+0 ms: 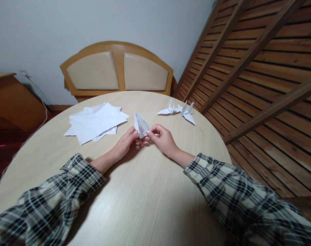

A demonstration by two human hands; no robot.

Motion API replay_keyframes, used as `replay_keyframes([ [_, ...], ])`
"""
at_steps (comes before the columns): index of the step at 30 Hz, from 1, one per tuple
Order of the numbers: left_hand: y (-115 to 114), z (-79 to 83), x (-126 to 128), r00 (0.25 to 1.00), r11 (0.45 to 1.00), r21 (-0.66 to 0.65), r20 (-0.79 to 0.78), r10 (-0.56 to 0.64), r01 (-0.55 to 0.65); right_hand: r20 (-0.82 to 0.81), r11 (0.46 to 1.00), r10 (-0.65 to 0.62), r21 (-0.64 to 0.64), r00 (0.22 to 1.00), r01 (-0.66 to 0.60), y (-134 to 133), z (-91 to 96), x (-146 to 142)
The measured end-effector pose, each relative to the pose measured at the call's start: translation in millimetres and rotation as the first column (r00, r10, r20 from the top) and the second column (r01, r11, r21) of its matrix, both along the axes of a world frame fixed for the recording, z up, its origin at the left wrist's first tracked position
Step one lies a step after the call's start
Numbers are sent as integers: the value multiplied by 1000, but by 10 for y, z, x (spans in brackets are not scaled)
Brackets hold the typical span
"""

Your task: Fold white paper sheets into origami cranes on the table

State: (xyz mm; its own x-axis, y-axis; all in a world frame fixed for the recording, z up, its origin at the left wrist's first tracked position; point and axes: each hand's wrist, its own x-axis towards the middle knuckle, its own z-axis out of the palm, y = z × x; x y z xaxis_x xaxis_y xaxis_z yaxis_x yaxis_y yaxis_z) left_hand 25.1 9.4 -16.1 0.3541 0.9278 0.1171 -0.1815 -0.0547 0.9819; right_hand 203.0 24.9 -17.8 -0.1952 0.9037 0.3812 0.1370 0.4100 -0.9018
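Note:
A partly folded white paper piece [140,124] stands pointed upward at the middle of the round wooden table [135,205]. My left hand [125,144] pinches its lower left corner. My right hand [162,137] pinches its lower right edge with thumb and forefinger. Both wrists rest on the table, sleeves in a dark plaid. A loose stack of white paper sheets [96,122] lies to the left of my hands. Two finished white paper cranes [178,110] sit at the far right of the table.
A wooden chair with beige padded back [117,70] stands at the table's far side. Slatted wooden panels [260,78] lean along the right. A wooden cabinet [9,99] with a white cable stands at the left by the wall.

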Motion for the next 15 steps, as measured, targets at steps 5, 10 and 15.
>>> replay_keyframes([
  [5, 8, 1, 2, 997, 998, 64, -73, 9, -4, 29, 998, 0, 55, 1000, -1, -6, 15, -1],
  [10, -1, -3, -5, 995, 995, 96, -95, 34, -25, -23, 999, 48, 22, 999, -47, -7, 17, -16],
  [15, 6, -8, -3, 996, 994, 106, -78, 33, -25, -88, 994, 98, -35, 991, -101, 1, 21, -22],
])
